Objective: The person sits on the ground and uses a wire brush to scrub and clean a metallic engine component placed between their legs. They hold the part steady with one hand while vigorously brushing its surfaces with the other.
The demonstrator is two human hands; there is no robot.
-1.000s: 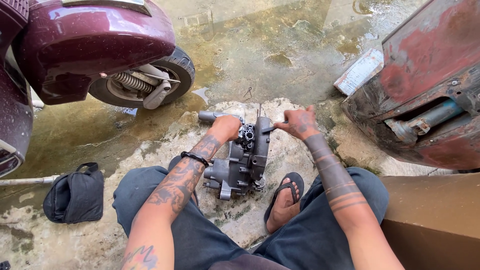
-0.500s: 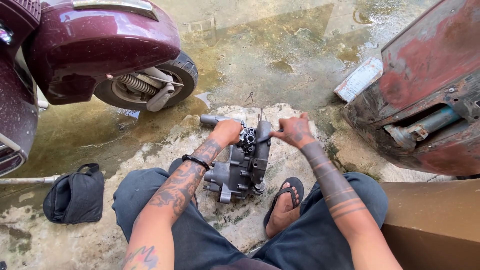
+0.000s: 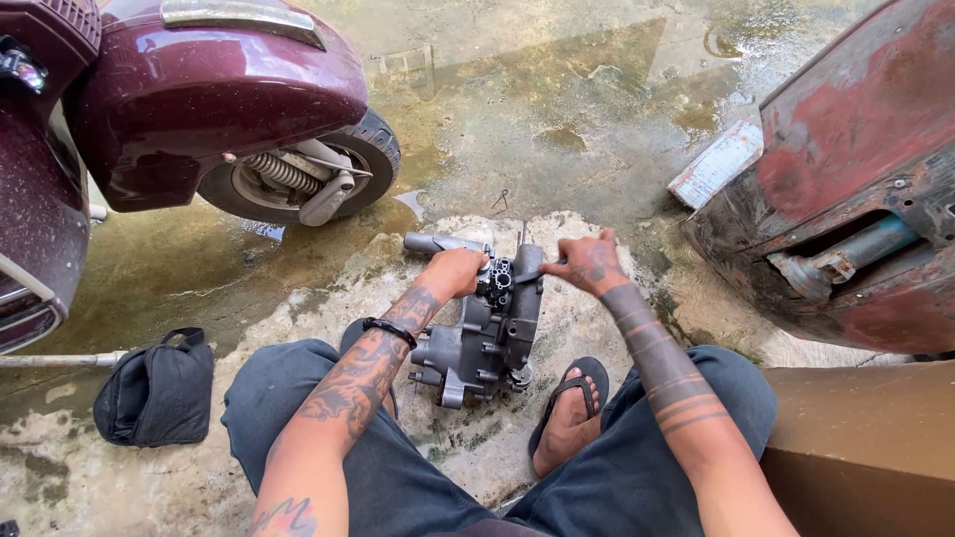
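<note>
Near: a sandalled foot (image 3: 575, 416) and a dark bag (image 3: 157, 394) on the wet concrete floor (image 3: 557, 99).
Engine casing (image 3: 487, 328): grey metal, standing between the knees.
Left hand (image 3: 455, 269): fingers closed on the casing's top edge.
Right hand (image 3: 589, 265): fingers pinched on a thin tool (image 3: 532, 275) at the casing's top.
Far: a maroon scooter (image 3: 199, 89) on the left, a rusted red body panel (image 3: 856, 159) on the right.

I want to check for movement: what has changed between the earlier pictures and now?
Almost nothing changed. The left hand stays on top of the grey engine block, and the right hand still holds a thin tool against it. Only the camera view shifted slightly. The maroon scooter and black bag stayed put.
</note>
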